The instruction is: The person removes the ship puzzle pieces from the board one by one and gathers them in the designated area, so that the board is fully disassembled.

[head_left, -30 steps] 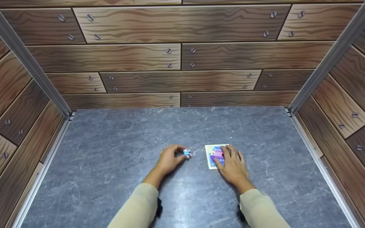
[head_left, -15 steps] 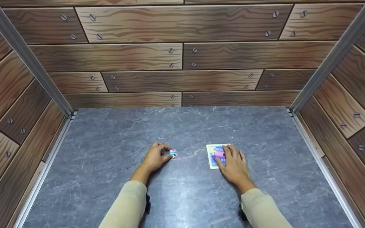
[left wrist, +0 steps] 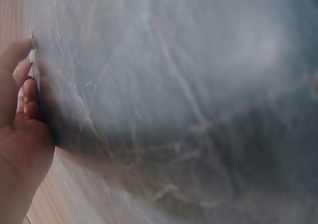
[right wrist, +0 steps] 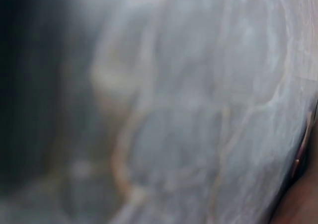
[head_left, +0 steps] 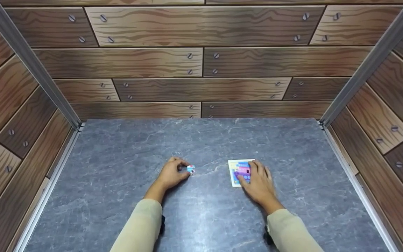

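My left hand [head_left: 170, 174] pinches a small puzzle piece [head_left: 191, 170], blue and white with a touch of red, between thumb and fingertips just over the table left of the middle. In the left wrist view the thumb and fingers of my left hand [left wrist: 20, 110] meet on the thin edge of the piece [left wrist: 33, 54]. To the right lies a small puzzle board [head_left: 235, 172] with a pale rim and a pink, purple, blue and yellow picture. My right hand [head_left: 259, 182] rests across its right side with fingers spread, hiding that part. The right wrist view shows only a sliver of that hand.
A grey marbled tabletop [head_left: 135, 140] lies under both hands. Wood-patterned walls [head_left: 201, 63] stand at the back and sides, with metal posts [head_left: 44, 77] in the corners.
Over the first half second my left hand moved left with the puzzle piece, away from the board, and has since held still. My right hand has stayed on the board, its fingers shifting slightly.
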{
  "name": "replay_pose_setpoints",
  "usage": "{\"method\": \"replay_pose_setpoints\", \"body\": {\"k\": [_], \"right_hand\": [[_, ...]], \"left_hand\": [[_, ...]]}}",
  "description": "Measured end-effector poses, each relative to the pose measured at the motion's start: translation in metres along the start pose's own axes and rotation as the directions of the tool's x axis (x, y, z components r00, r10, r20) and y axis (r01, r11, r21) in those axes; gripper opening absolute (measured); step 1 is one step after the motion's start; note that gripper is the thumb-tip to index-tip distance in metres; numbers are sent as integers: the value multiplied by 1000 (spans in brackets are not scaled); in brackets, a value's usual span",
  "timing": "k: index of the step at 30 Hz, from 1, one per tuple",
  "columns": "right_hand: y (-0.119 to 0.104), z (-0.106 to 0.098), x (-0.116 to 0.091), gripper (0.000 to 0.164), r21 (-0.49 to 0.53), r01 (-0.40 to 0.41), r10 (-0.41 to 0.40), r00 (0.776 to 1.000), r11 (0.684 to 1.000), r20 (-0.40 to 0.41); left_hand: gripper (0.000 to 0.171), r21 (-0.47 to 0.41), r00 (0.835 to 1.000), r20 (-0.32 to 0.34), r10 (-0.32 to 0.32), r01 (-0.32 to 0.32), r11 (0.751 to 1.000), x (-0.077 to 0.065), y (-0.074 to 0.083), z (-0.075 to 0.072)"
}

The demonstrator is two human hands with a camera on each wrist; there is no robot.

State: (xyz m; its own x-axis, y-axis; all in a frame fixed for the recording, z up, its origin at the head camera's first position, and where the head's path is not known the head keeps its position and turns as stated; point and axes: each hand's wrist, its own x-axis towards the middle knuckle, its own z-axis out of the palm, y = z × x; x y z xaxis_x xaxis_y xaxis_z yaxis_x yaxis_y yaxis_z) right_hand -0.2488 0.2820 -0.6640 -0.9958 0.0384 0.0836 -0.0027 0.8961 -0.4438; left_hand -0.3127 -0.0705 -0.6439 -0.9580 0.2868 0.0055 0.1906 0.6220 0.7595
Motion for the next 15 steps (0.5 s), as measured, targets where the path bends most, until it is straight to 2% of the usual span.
{"method": "replay_pose_setpoints", "body": {"k": [7, 11, 15], "right_hand": [[3, -8, 1, 86, 33, -29, 27, 998, 999, 57], [5, -14, 1, 89, 89, -6, -2, 996, 996, 91], [8, -19, 0, 84, 127, 21, -36, 992, 992, 122]], "left_hand": [[34, -3, 1000, -10, 19, -19, 1000, 2, 1, 1], [32, -7, 1000, 2, -9, 9, 1000, 3, 0, 0], [31, -11, 1000, 8, -22, 22, 1000, 1, -1, 0]]}}
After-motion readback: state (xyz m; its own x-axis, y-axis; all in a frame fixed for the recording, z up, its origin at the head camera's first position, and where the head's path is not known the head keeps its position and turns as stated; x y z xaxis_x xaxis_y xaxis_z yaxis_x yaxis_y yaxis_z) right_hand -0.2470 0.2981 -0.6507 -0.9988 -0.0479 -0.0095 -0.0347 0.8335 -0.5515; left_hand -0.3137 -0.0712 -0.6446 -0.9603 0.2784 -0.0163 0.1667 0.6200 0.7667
